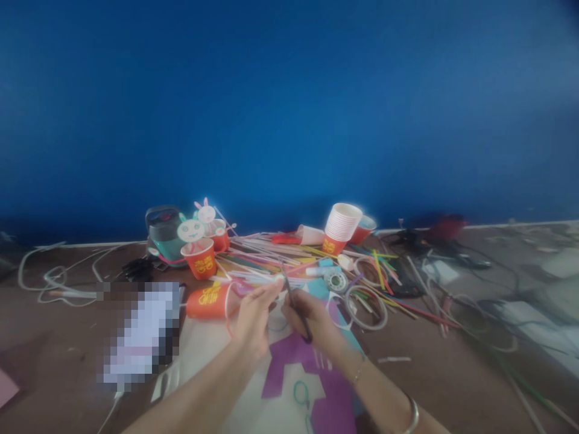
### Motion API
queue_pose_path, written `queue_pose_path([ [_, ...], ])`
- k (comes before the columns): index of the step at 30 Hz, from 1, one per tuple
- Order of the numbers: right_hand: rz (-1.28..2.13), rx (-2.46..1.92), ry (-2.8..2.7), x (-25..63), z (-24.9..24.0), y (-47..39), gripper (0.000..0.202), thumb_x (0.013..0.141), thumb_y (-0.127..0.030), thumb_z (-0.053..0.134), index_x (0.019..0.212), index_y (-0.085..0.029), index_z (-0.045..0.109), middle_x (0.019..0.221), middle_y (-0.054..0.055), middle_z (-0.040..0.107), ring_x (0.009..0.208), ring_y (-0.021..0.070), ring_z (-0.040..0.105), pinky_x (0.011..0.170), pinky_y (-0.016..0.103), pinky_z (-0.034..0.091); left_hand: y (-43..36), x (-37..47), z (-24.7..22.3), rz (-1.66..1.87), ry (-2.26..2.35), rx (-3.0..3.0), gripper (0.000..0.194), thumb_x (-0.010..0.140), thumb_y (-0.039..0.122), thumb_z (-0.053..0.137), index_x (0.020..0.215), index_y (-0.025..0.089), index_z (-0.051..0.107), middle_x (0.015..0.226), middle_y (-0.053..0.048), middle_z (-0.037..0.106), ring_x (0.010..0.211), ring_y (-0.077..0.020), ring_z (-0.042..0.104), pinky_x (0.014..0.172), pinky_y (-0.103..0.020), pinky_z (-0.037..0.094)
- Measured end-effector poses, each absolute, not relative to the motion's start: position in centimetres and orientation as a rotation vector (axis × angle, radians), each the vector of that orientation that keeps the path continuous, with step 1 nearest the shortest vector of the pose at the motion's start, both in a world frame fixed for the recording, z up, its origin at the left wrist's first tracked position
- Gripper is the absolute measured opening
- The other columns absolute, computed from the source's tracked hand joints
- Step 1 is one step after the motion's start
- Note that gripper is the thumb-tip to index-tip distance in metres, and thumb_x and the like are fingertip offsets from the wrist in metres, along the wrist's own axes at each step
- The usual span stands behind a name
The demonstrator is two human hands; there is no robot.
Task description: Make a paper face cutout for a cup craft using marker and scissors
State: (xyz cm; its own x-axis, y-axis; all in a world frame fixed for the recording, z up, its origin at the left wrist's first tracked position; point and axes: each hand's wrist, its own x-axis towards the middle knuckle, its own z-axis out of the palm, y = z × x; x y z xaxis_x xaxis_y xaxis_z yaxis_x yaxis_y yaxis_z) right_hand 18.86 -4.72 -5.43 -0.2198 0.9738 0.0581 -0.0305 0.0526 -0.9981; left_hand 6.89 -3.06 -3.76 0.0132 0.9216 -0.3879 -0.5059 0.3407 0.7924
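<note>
My right hand [312,316] is closed around dark-handled scissors [298,313], whose blades point up and away from me. Close beside them is my left hand [257,313], its fingers pinched together near the blades. A small pale bit shows at its fingertips, too blurred to name. Below both hands lie cut purple paper [332,386] and a white sheet [246,392] with green drawn lines. An orange paper cup [208,301] lies on its side just left of my left hand, with a pinkish strip at its mouth.
Upright cups with paper rabbits [190,230] stand at back left by a dark teal container [167,232]. Many coloured strips [266,250] spread behind my hands. A cup stack [342,226], tape rolls [365,306] and cables are right; a blurred-out phone [145,331] lies left.
</note>
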Motion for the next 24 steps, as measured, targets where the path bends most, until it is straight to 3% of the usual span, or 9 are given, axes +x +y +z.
queue_pose_path([
  [8, 1.303, -1.102, -1.441, 19.5, -5.7, -4.5, 0.022, 0.077, -0.034, 0.061, 0.067, -0.02, 0.046, 0.049, -0.01, 0.032, 0.042, 0.0057, 0.026, 0.042, 0.021, 0.022, -2.6, 6.5, -4.2, 1.185, 1.095, 0.57, 0.031, 0.053, 0.041, 0.082, 0.067, 0.015, 0.071, 0.074, -0.003, 0.065, 0.068, -0.0123, 0.052, 0.065, -0.024, 0.037],
  [12, 1.284, -1.173, -1.376, 19.9, -5.3, -4.0, 0.026, 0.074, -0.041, 0.063, 0.068, -0.02, 0.049, 0.045, -0.009, 0.037, 0.038, 0.0061, 0.03, 0.039, 0.021, 0.023, -2.3, 6.2, -4.0, 1.136, 1.084, 0.691, 0.029, 0.057, 0.043, 0.079, 0.062, 0.016, 0.068, 0.059, 0.001, 0.057, 0.058, -0.0099, 0.047, 0.058, -0.023, 0.034],
  [17, 1.147, -1.166, -1.22, 20.7, -4.2, -3.3, 0.032, 0.064, -0.042, 0.07, 0.078, -0.021, 0.05, 0.057, -0.004, 0.052, 0.051, 0.0115, 0.048, 0.049, 0.024, 0.039, -2.0, 5.7, -4.0, 0.929, 1.087, 1.13, 0.029, 0.065, 0.042, 0.072, 0.054, 0.016, 0.065, 0.049, 0.003, 0.051, 0.049, -0.0099, 0.041, 0.051, -0.024, 0.028],
  [24, 1.213, -1.144, -1.214, 21.3, -4.2, -3.1, 0.031, 0.061, -0.04, 0.069, 0.075, -0.02, 0.049, 0.055, -0.006, 0.046, 0.047, 0.0082, 0.038, 0.046, 0.023, 0.033, -1.4, 5.8, -3.4, 0.718, 1.189, 1.334, 0.018, 0.063, 0.033, 0.071, 0.057, 0.016, 0.068, 0.052, -0.003, 0.061, 0.047, -0.0133, 0.049, 0.047, -0.023, 0.031],
])
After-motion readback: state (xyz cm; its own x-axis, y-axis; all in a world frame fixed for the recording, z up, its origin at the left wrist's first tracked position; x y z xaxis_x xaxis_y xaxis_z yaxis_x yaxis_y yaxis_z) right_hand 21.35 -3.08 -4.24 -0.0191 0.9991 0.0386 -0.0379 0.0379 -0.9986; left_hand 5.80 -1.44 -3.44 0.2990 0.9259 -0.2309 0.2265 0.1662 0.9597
